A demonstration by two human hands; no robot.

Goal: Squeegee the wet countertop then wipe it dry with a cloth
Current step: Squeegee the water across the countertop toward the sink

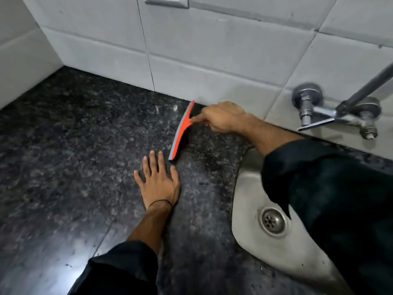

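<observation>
The orange squeegee (181,130) stands just right of frame centre, its grey blade edge down on the dark stone countertop (63,150), its far end close to the tiled wall (212,60). The right hand (223,119) is closed around the handle, forefinger extended toward the blade, apparently to add pressure. The left hand (158,182) lies flat with fingers spread, just below the blade's near end, likely bracing the body. The steel sink (248,192) sits lower right, a probable destination for water. No cloth is visible.
</observation>
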